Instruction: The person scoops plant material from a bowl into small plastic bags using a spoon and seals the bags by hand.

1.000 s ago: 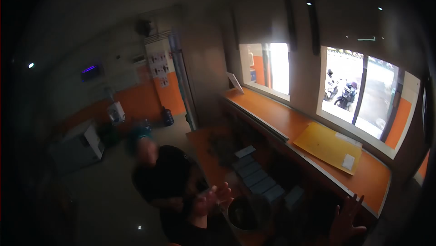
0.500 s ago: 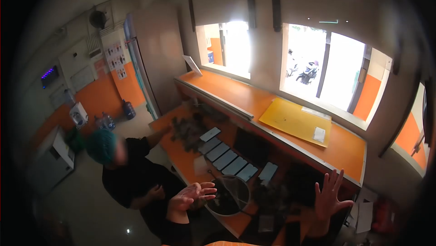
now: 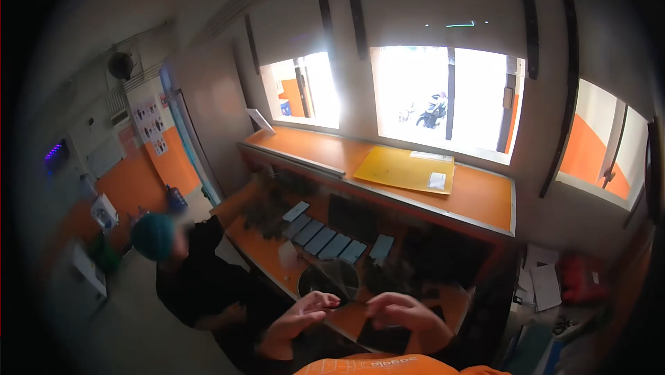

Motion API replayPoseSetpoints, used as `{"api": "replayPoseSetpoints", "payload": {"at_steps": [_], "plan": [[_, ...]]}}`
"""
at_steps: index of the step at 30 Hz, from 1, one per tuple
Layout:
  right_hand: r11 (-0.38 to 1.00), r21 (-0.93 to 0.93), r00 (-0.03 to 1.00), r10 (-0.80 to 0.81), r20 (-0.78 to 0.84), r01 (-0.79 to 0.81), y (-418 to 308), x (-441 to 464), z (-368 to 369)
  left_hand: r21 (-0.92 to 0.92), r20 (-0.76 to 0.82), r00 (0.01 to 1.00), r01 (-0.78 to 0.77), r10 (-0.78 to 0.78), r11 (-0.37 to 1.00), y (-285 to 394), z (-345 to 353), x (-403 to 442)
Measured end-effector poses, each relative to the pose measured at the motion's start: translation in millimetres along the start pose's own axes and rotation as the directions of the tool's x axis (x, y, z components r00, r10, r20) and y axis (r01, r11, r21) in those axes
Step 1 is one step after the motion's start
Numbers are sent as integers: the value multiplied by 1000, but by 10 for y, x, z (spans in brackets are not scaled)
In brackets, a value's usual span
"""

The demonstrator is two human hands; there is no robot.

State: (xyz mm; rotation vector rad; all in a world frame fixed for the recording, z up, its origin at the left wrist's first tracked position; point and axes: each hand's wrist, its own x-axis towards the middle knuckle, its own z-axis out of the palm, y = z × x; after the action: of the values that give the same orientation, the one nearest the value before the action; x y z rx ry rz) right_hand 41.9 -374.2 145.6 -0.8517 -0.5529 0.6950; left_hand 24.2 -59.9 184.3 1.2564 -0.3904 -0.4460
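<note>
At bottom centre, the empty left hand (image 3: 303, 315) and right hand (image 3: 405, 314) curl half open near a round container (image 3: 300, 283). Above it in frame, phones (image 3: 321, 240) lie on the counter (image 3: 262, 249).

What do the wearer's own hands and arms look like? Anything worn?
Left hand and right hand are ungloved; no watch shows. No sleeve covers the visible forearms. An orange garment with pale lettering shows at the bottom edge.

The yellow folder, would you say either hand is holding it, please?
No, the yellow folder lies on the ledge, apart from the left hand and right hand.
</note>
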Motion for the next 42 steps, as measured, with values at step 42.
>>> {"api": "replayPoseSetpoints", "payload": {"at_steps": [42], "plan": [[975, -215, 914, -137, -382, 56, 893, 304, 49, -61, -304, 952, -32, 11, 998, -1210, 553, 22]]}}
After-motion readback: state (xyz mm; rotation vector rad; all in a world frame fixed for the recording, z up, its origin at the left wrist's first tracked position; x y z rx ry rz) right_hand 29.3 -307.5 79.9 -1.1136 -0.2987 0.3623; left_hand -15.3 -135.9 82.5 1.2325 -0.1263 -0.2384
